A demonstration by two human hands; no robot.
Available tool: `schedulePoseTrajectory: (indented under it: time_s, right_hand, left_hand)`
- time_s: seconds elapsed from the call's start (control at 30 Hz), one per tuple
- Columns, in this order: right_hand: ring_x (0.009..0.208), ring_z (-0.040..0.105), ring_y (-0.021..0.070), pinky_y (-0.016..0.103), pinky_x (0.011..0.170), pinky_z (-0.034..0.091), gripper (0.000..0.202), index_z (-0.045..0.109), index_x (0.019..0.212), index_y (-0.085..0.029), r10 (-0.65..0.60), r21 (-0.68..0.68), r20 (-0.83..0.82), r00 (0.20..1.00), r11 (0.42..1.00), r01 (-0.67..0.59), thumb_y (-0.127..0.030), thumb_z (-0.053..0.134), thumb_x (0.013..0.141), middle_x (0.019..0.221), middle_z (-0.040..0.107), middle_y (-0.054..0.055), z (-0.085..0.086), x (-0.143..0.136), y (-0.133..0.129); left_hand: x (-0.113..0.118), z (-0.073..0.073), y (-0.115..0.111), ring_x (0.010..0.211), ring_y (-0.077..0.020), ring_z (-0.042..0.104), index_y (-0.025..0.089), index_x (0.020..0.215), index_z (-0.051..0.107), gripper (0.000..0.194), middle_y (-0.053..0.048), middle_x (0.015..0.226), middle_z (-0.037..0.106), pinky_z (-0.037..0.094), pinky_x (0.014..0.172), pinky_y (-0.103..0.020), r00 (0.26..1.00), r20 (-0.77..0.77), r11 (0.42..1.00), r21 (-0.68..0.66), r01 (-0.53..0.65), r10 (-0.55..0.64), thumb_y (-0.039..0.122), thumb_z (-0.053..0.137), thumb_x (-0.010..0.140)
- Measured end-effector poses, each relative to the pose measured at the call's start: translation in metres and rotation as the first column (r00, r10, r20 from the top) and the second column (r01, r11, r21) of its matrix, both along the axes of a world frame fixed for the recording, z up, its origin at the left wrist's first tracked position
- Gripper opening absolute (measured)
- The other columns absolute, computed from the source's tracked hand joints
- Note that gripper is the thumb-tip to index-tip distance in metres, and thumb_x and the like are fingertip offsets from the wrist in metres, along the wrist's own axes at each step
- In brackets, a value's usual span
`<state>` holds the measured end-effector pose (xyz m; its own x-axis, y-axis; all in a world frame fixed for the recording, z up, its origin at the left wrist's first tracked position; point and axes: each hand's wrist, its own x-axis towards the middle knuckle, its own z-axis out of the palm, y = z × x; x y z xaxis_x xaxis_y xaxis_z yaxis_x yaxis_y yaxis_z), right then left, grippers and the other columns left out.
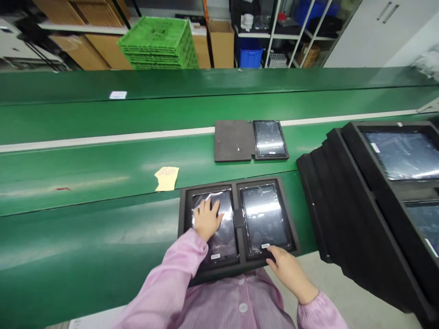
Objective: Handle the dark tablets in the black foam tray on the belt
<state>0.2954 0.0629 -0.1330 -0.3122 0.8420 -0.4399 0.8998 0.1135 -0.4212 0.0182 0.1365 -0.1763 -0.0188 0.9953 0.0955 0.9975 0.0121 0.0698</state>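
A black foam tray (237, 219) with two compartments lies at the near edge of the green bench, right in front of me. Each compartment holds a tablet-like screen panel under clear film, the left panel (224, 230) and the right panel (264, 219), both with a small white label near the bottom. My left hand (207, 220) rests on the left panel, fingers spread. At the tray's lower right corner, my right hand (286, 269) grips the rim between thumb and fingers, a fingertip beside the right panel's label.
Farther back lie a dark foam piece (233, 140) and another framed panel (270, 138). A torn yellow paper (167, 178) is to the left. Stacked black foam trays (356, 219) with panels on top rise at the right. Green crates (157, 41) stand behind the bench.
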Motion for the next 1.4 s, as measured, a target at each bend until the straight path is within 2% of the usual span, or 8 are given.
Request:
schedulePoseTrajectory:
  time_s: [0.2, 0.33, 0.43, 0.77, 0.9, 1.03, 1.17, 1.4]
  right_hand:
    - [0.100, 0.059, 0.0248, 0.034, 0.083, 0.046, 0.031, 0.055, 0.113, -0.012, -0.125, -0.012, 0.007, 0.992, 0.992, 0.125, -0.018, 0.046, 0.084, 0.111, 0.061, 0.013, -0.018, 0.061, 0.012]
    - [0.088, 0.063, 0.0215, 0.029, 0.074, 0.047, 0.026, 0.056, 0.108, -0.017, -0.153, -0.022, -0.029, 0.988, 0.988, 0.152, -0.022, 0.044, 0.085, 0.099, 0.066, 0.008, -0.029, 0.080, 0.029]
    - [0.082, 0.064, 0.0204, 0.027, 0.070, 0.045, 0.024, 0.056, 0.106, -0.019, -0.123, -0.026, -0.061, 0.991, 0.992, 0.121, -0.022, 0.045, 0.085, 0.087, 0.068, 0.004, -0.033, 0.082, 0.042]
    - [0.080, 0.065, 0.0220, 0.027, 0.065, 0.043, 0.022, 0.059, 0.102, -0.019, -0.096, -0.004, -0.159, 0.983, 0.995, 0.097, -0.018, 0.048, 0.083, 0.082, 0.069, 0.004, -0.038, 0.084, 0.052]
    - [0.081, 0.064, 0.0220, 0.030, 0.070, 0.045, 0.023, 0.059, 0.100, -0.017, -0.155, -0.016, -0.309, 0.938, 0.987, 0.157, -0.020, 0.046, 0.082, 0.084, 0.069, 0.005, -0.040, 0.090, 0.045]
    - [0.079, 0.063, 0.0202, 0.030, 0.073, 0.047, 0.027, 0.056, 0.103, -0.016, -0.266, -0.027, -0.458, 0.848, 0.958, 0.286, -0.028, 0.043, 0.083, 0.087, 0.067, 0.007, -0.048, 0.099, 0.041]
    - [0.067, 0.063, 0.0190, 0.030, 0.066, 0.049, 0.030, 0.056, 0.103, -0.017, -0.368, -0.070, -0.551, 0.749, 0.915, 0.398, -0.034, 0.041, 0.082, 0.082, 0.066, 0.007, -0.057, 0.102, 0.043]
    - [0.062, 0.064, 0.0170, 0.028, 0.061, 0.051, 0.028, 0.056, 0.099, -0.016, -0.435, -0.234, -0.640, 0.634, 0.896, 0.378, -0.035, 0.047, 0.080, 0.076, 0.066, 0.004, -0.060, 0.069, 0.058]
  left_hand:
    - [0.021, 0.005, 0.031, 0.125, -0.0496, 0.025, 0.007, 0.126, 0.047, 0.054, -0.031, 0.134, 0.035, 0.025, 0.087, -0.070, 0.992, 0.017, 0.992, 0.002, -0.128, 0.128, 0.036, 0.049, 0.082]
    - [0.056, 0.006, -0.017, 0.132, -0.0343, 0.025, 0.021, 0.113, 0.059, 0.038, -0.014, 0.136, 0.042, 0.025, 0.103, -0.052, 0.976, 0.078, 0.975, -0.075, 0.210, -0.204, 0.032, 0.058, 0.076]
    - [0.083, -0.004, -0.055, 0.131, -0.0302, 0.029, 0.026, 0.105, 0.059, 0.031, -0.008, 0.132, 0.048, 0.018, 0.106, -0.054, 0.802, 0.191, 0.797, -0.125, 0.591, -0.565, 0.032, 0.061, 0.075]
    - [0.112, -0.034, -0.055, 0.115, -0.0224, 0.048, 0.019, 0.083, 0.062, 0.010, -0.006, 0.104, 0.062, 0.019, 0.108, -0.047, 0.678, 0.219, 0.694, -0.008, 0.720, -0.701, 0.024, 0.053, 0.083]
    - [0.110, -0.034, -0.046, 0.091, -0.0187, 0.057, 0.020, 0.070, 0.058, 0.016, -0.003, 0.074, 0.062, 0.035, 0.098, -0.038, 0.768, 0.354, 0.835, 0.074, 0.545, -0.533, 0.018, 0.049, 0.082]
    - [0.070, -0.024, -0.025, 0.074, -0.0215, 0.056, 0.019, 0.071, 0.054, 0.019, -0.006, 0.073, 0.060, 0.045, 0.075, -0.038, 0.815, 0.576, 0.993, 0.115, -0.001, -0.066, 0.028, 0.042, 0.083]
    - [0.023, -0.011, -0.016, 0.063, -0.0205, 0.059, 0.019, 0.069, 0.048, 0.020, -0.002, 0.061, 0.058, 0.048, 0.063, -0.036, 0.510, 0.822, 0.894, 0.000, -0.448, 0.255, 0.037, 0.044, 0.077]
    - [0.041, 0.007, -0.047, 0.067, -0.0186, 0.065, 0.020, 0.066, 0.039, 0.031, 0.006, 0.054, 0.053, 0.051, 0.082, -0.045, 0.004, 0.981, 0.868, -0.170, -0.467, 0.195, 0.046, 0.056, 0.071]
